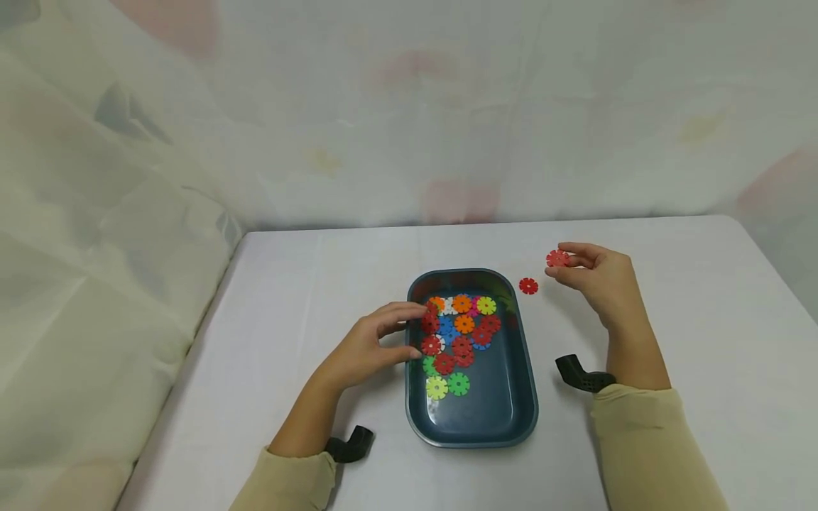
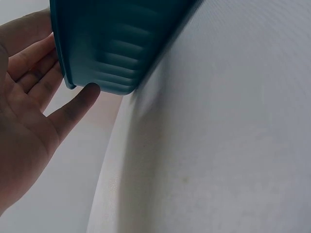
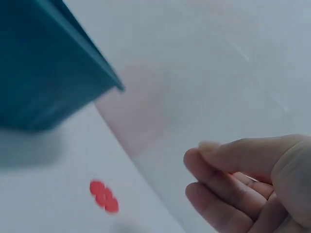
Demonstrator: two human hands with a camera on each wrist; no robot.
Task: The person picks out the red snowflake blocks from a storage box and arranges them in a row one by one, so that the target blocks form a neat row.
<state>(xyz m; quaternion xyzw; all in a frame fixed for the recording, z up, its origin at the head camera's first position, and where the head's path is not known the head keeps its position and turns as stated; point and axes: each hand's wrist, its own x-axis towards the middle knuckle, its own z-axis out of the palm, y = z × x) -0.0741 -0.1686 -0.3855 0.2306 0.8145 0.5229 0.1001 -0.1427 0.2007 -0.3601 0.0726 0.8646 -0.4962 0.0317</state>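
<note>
- Red notched plastic disc point(image 1: 557, 258), round with no long axis, was at the fingertips of the right hand point(image 1: 597, 273), right of upper centre in the head frame; thumb and forefinger appeared to pinch it.
- From those fingers, a second red notched plastic disc point(image 1: 528, 286) lay flat on the white-covered counter point(image 1: 307, 298), to the lower left in the frame, nearer the right hand than the left.
- Further to the lower left stood a dark teal rectangular tray point(image 1: 486, 404), its long axis running up the frame, with multicoloured notched discs point(image 1: 463, 323) inside.
- Left hand point(image 1: 371, 348) had its fingers spread, thumb apart, at the tray's left rim.
- Left wrist view showed the tray's ribbed outer wall, hidden from the head camera.
- Right wrist view showed thumb and forefinger tips together, but no disc between them; only the head view showed it.
</note>
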